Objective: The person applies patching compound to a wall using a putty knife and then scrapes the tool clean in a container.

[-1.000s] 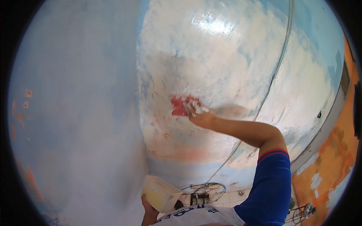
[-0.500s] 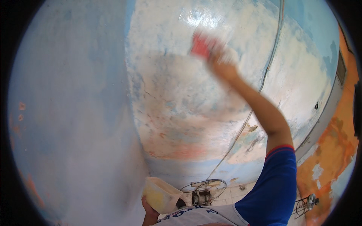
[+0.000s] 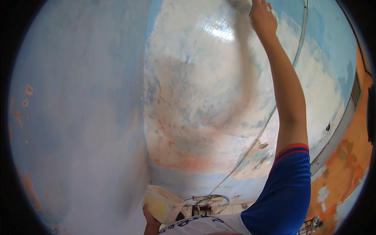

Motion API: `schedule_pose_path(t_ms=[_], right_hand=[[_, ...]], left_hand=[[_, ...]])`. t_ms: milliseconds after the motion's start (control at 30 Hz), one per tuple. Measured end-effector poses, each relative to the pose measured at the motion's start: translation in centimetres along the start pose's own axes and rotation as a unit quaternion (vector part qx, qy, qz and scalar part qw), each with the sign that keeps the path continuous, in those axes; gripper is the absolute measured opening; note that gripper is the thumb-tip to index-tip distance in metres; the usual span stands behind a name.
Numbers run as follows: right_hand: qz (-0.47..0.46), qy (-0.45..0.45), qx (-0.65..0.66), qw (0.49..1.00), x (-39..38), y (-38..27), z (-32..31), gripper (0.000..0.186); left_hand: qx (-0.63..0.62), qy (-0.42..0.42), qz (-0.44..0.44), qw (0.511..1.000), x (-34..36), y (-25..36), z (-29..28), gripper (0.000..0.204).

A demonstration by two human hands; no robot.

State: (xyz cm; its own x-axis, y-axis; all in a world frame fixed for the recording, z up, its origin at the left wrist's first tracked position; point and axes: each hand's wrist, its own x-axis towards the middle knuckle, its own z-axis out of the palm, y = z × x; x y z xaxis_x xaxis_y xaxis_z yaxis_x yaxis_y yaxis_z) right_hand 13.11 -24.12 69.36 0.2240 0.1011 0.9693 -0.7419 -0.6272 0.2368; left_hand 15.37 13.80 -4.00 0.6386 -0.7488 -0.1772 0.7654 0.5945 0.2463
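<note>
My right hand (image 3: 264, 17) is raised to the top edge of the view against the wall (image 3: 196, 82), its arm stretched out. Its fingers are closed, with white smears on them. The red putty spreader seen in it a moment earlier is cut off by the upper edge. Low down, my left hand (image 3: 151, 216) grips the side of a cream plastic tub (image 3: 164, 203), tilted, with yellowish stains on its wall. The wall in front carries patchy white coating over blue and reddish paint, with a wet shine near the top.
A blue-grey wall (image 3: 86, 109) meets the coated one in a corner at left. A thin cable (image 3: 261, 135) runs down the coated wall. On the floor lie a coiled cable (image 3: 219, 197) and a dark device (image 3: 201, 210). A metal stand (image 3: 313, 225) is at lower right beside an orange wall (image 3: 344, 164).
My right hand has swept up and to the right, carrying the red spreader out past the top edge. The tub stays in my left hand; the view has shifted slightly.
</note>
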Motion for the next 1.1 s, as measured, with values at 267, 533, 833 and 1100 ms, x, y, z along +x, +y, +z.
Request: schedule_pose_path(t_ms=[267, 533, 833, 1100], right_hand=[[-0.484, 0.221, -0.437, 0.726, -17.1, -8.2, 10.9, 0.056], [-0.237, -0.218, 0.104, 0.941, -11.8, -11.6, 1.8, 0.043], [-0.241, 0.111, -0.126, 0.956, -0.1, -6.4, 11.2, 0.042], [-0.402, -0.265, 0.049, 0.875, -17.2, -18.6, 5.0, 0.048]], left_hand=[[0.007, -0.024, 0.053, 0.998, 1.6, 1.4, 1.0, 0.069], [0.016, -0.017, 0.056, 0.998, 3.4, 0.8, 1.7, 0.070], [0.023, -0.018, 0.078, 0.997, 6.6, 1.2, 1.6, 0.068], [-0.003, -0.032, 0.067, 0.997, 7.4, 1.1, 2.6, 0.068]])
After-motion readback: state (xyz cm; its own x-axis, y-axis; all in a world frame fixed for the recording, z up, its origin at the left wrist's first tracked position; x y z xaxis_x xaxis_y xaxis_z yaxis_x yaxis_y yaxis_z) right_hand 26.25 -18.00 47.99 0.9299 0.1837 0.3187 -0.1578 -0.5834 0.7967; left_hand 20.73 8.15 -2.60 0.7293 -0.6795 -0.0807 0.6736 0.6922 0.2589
